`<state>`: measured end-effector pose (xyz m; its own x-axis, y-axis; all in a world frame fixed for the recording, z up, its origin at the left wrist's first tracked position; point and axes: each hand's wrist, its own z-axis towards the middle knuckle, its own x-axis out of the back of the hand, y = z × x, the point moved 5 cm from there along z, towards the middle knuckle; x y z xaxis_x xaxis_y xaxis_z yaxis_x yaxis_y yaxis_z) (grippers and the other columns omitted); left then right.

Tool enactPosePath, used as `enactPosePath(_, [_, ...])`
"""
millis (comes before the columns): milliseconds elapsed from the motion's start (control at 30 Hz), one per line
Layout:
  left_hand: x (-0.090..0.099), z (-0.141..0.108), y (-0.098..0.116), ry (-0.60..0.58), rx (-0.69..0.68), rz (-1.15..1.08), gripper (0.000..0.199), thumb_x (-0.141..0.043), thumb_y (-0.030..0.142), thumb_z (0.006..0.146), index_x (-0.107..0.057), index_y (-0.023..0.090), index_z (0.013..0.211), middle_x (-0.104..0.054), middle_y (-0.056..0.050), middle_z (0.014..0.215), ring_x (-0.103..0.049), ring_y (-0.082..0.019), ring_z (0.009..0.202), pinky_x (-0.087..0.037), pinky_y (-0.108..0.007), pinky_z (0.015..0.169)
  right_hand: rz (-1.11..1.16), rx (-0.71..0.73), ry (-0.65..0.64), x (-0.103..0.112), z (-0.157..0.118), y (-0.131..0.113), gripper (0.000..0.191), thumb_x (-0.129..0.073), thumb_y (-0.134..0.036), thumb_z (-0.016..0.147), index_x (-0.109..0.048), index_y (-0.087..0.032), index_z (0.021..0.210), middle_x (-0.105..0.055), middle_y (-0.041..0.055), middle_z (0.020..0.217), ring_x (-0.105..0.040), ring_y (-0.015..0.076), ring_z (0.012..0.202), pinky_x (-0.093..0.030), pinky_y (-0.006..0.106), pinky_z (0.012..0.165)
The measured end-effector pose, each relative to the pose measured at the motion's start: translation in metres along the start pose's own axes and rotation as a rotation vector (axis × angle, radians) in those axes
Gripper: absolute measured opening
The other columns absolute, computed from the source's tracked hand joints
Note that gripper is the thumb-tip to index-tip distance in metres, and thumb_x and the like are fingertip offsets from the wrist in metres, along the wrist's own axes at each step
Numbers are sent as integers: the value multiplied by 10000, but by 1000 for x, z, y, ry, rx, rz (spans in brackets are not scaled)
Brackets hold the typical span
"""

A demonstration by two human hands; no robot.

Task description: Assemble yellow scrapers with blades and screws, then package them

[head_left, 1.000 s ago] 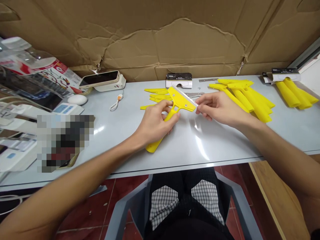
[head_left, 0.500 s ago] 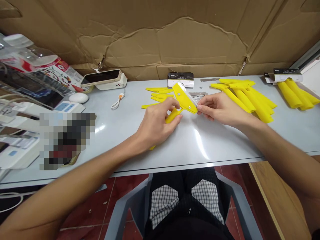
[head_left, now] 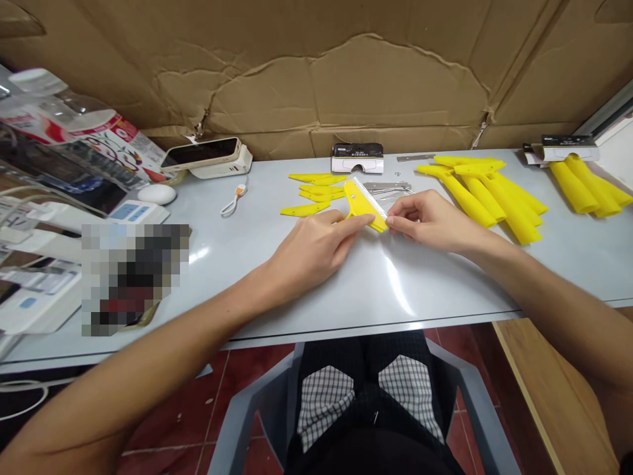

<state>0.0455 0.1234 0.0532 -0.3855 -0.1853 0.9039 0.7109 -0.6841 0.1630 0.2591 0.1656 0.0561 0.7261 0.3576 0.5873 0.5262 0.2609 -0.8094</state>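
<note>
My left hand [head_left: 314, 247] is wrapped round a yellow scraper [head_left: 363, 203], its index finger lying along the scraper's head. A pale metal strip runs along the head's upper right edge. The fingertips of my right hand [head_left: 420, 218] are pinched at the lower right end of that strip. Behind the scraper lie metal blades [head_left: 388, 188], and flat yellow pieces [head_left: 316, 178] lie to its left. Several yellow handles [head_left: 509, 204] are piled right of my right hand.
A black-and-white package [head_left: 357, 159] stands near the cardboard wall. At the left are a phone [head_left: 202, 153] on a white device, a white mouse [head_left: 157, 193], a bottle and a cable loop [head_left: 233, 200]. More yellow handles [head_left: 573, 185] lie far right.
The scraper has tilted and come lower, its handle now hidden by my left hand. My left index finger has stretched out onto the head. My right hand has shifted slightly.
</note>
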Motion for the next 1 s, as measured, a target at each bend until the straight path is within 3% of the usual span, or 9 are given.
enactPosePath(167, [2,-1,0,-25,29,-24,455,-635,238,1028,-748,264,1468,-793,-102,1029,-753,-250,850,-605,-385,797,-2,17,-6,1,-3,-6,303,-798,-538,953,-801,-254,849,-802,62,839,-730,226,789,-546,394,705])
enactPosePath(300, [7,2,-2,-14,95,-209,444,-620,162,987,-750,292,1391,-829,-76,1116,-796,-256,966,-635,-416,897,66,43,-7,4,-5,-14,324,-798,-574,962,-808,-261,880,-790,52,822,-723,216,794,-550,378,699])
enactPosePath(467, [-5,5,-4,-232,423,-988,375,-645,325,1053,-549,280,1413,-835,-70,1041,-762,-178,596,-623,-323,557,117,18,140,25,-8,-19,499,-784,-733,923,-760,-244,828,-741,68,780,-682,212,743,-524,370,629])
enactPosePath(533, [-11,5,-2,-296,525,-1259,383,-668,347,1048,-479,280,1374,-843,-113,1129,-778,-185,613,-613,-311,523,88,31,221,36,-9,-20,481,-764,-713,950,-764,-240,861,-758,89,832,-669,215,734,-530,391,639])
enactPosePath(633, [-19,6,-2,-310,635,-1454,369,-695,335,1028,-447,282,1295,-850,-126,1136,-764,-174,619,-590,-292,515,-145,93,296,51,-9,-17,327,-747,-562,995,-785,-252,899,-774,96,872,-684,247,781,-557,442,740])
enactPosePath(733, [-25,7,-6,-319,648,-1507,349,-691,320,1027,-430,288,1257,-853,-114,1118,-724,-147,575,-554,-272,495,-502,134,228,60,-6,-7,154,-726,-360,976,-828,-255,928,-801,94,920,-702,288,851,-543,488,836])
enactPosePath(800, [-27,8,-10,-328,612,-1479,358,-698,333,1026,-419,291,1247,-853,-108,1114,-716,-146,562,-547,-273,488,-634,128,123,63,-3,5,139,-711,-260,940,-850,-254,936,-824,81,968,-713,296,874,-531,482,822])
enactPosePath(900, [-27,8,-13,-360,546,-1423,388,-718,373,1020,-406,292,1236,-852,-112,1114,-731,-159,571,-552,-281,483,-658,109,-14,65,-2,18,145,-726,-227,910,-864,-270,892,-831,45,944,-719,273,837,-517,445,752])
enactPosePath(1000, [-27,7,-13,-387,526,-1395,364,-701,389,1037,-404,293,1225,-849,-129,1150,-747,-166,594,-567,-288,487,-644,95,-58,64,-3,22,127,-757,-264,917,-874,-281,871,-823,33,904,-708,246,781,-506,427,717])
